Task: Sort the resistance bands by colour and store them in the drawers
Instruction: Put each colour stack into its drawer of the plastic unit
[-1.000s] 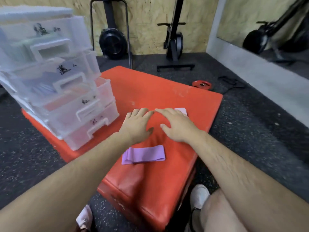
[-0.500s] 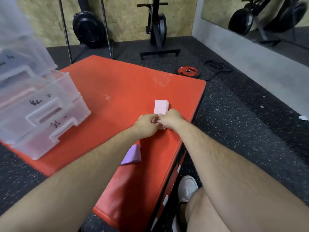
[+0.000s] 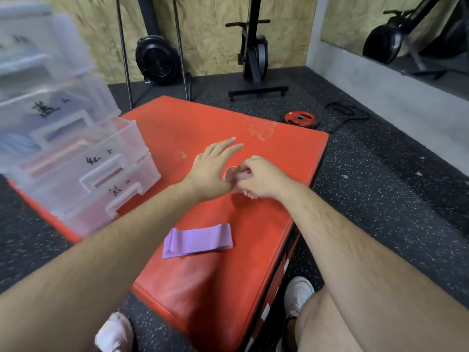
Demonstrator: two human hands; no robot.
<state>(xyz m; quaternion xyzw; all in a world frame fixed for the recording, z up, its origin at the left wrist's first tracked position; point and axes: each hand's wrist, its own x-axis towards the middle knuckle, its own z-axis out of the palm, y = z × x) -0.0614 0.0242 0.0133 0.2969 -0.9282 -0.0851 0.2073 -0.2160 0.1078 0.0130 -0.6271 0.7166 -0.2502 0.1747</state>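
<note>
Two resistance bands are in view. One purple band (image 3: 198, 240) lies flat on the near part of the red surface (image 3: 279, 148), and one pink band (image 3: 233, 174) is bunched in the right hand (image 3: 261, 177) over its middle. Two hands show; the left hand (image 3: 210, 166) has straight fingers. One clear drawer unit (image 3: 63, 138) stands at the surface's left edge, with four drawer fronts countable and the upper ones blurred. One red weight plate (image 3: 300, 118) lies beyond the far right corner. Two exercise machines stand past the far edge: a wheeled machine (image 3: 157, 57) and an upright machine (image 3: 253, 52). Two white shoes sit below the near edge, a left shoe (image 3: 114, 334) and a right shoe (image 3: 299, 293).
</note>
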